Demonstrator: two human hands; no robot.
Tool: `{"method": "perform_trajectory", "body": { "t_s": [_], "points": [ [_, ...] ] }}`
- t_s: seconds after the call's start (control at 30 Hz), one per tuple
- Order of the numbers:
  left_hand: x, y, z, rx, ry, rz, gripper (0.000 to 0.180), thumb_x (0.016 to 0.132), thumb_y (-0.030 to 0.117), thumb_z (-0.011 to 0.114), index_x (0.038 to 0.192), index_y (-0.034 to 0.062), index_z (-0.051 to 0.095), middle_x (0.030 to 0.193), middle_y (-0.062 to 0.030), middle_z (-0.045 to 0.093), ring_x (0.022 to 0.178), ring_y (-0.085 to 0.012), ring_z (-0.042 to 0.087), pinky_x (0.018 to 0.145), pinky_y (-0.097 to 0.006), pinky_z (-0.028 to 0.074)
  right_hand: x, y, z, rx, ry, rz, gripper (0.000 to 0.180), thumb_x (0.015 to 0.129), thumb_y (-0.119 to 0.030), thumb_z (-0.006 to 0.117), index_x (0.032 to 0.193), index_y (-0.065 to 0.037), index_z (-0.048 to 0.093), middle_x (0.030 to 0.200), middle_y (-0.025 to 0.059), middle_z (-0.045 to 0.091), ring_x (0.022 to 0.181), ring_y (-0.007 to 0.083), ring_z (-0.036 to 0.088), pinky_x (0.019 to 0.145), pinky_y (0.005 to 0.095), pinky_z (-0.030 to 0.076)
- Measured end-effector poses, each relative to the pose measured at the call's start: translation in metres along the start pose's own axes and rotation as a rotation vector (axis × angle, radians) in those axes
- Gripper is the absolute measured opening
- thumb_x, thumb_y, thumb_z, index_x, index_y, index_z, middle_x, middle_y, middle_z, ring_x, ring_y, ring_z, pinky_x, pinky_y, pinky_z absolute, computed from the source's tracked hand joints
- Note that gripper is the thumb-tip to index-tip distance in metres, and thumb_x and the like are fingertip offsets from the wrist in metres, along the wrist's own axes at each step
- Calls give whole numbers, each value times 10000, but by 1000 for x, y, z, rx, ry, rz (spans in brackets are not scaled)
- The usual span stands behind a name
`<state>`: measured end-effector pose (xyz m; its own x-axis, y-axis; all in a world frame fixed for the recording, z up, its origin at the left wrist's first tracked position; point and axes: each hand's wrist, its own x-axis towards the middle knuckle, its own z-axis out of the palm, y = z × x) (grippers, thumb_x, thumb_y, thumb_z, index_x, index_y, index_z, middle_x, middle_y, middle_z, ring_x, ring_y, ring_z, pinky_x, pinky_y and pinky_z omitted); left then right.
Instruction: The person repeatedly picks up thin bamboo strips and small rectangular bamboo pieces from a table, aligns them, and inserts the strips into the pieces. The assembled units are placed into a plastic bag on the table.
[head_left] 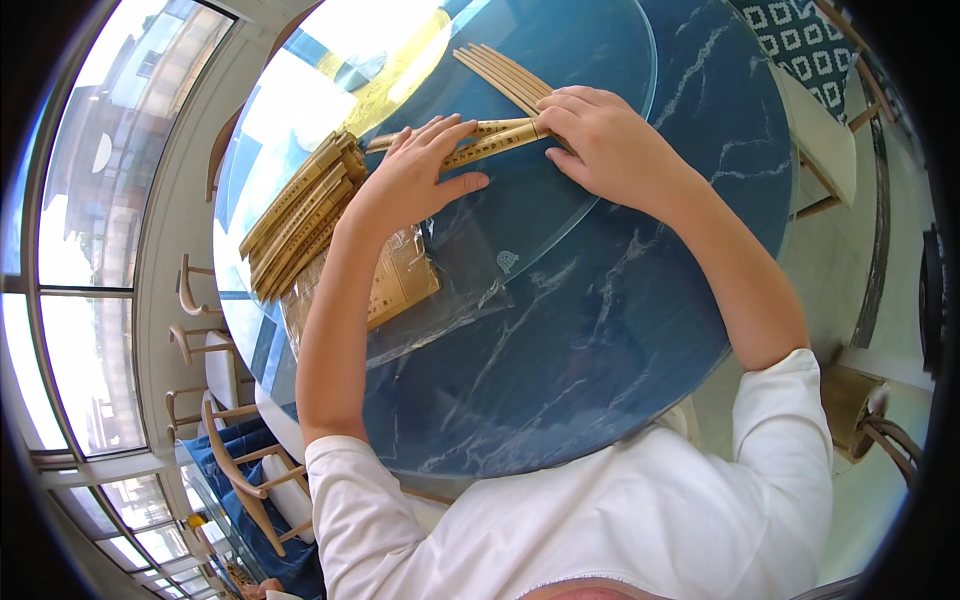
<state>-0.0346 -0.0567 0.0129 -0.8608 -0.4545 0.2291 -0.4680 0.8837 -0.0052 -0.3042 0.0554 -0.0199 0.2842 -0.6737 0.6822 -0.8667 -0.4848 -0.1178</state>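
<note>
My right hand [600, 140] is closed, pinching the right end of a narrow gold-brown chopstick sleeve [490, 146] with dark print. Behind it, a second sleeve [494, 127] runs alongside and passes under my left fingers. My left hand [415, 170] lies over the left ends of these sleeves, fingers stretched out and thumb apart. Beyond my right knuckles, several bare wooden chopsticks [500, 75] lie fanned on the glass, their near ends hidden by that hand. To the left of my left wrist, a thick pile of sleeved chopsticks [310, 215] is stacked.
Under the pile and my left forearm lie a clear plastic bag [455, 300] and a brown printed packet [405, 280]. A glass turntable [560, 225] rests on the round dark-blue marbled table [560, 380]. Chairs [265, 470] stand at the left, another chair [830, 150] at the far right.
</note>
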Motion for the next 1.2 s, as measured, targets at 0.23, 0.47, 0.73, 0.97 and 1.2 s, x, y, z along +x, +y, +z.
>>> {"method": "perform_trajectory", "body": {
  "t_s": [0.23, 0.47, 0.73, 0.97, 1.2],
  "points": [
    [27, -4, 1, 3, -11, 96, 318, 1025, 234, 724, 1307, 96, 679, 1183, -97, 706, 1135, -309, 677, 998, -435, 545, 2, 16, 9, 51, -61, 113, 193, 989, -83, 668, 1178, -47, 662, 1187, 154, 726, 1105, 333, 697, 988, 462, 536],
    [48, 8, 0, 71, 46, -125, 293, 1037, 221, 671, 1274, 55, 628, 1163, -107, 682, 982, -314, 712, 893, -453, 577, 5, 13, 2, 120, 106, 418, 445, 1011, -243, 709, 1382, -23, 597, 1235, 214, 715, 1184, 367, 677, 1009, 468, 545],
    [96, -25, 12, 32, 252, -529, 494, 1081, 303, 589, 1435, -34, 515, 1354, -237, 605, 1119, -412, 697, 941, -503, 611, -4, 25, 14, -90, -53, 223, 308, 975, -253, 737, 1172, -19, 700, 1128, 170, 722, 1100, 344, 674, 958, 468, 573],
    [101, -66, 53, 86, 2, -684, 710, 1112, 524, 494, 1542, -40, 466, 1471, -232, 572, 1385, -408, 538, 1142, -548, 454, -1, -15, -2, -80, -140, 340, 237, 959, -204, 739, 1048, 10, 688, 1173, 151, 667, 1076, 328, 647, 946, 419, 602],
    [76, -53, 42, -82, 90, -588, 798, 1117, 604, 401, 1621, -15, 415, 1680, -257, 395, 1589, -399, 323, 1290, -474, 301, 0, -26, -2, -38, -160, 324, 340, 950, -253, 770, 1119, 32, 695, 1250, 158, 672, 1120, 326, 648, 972, 402, 588]
  ]
}}
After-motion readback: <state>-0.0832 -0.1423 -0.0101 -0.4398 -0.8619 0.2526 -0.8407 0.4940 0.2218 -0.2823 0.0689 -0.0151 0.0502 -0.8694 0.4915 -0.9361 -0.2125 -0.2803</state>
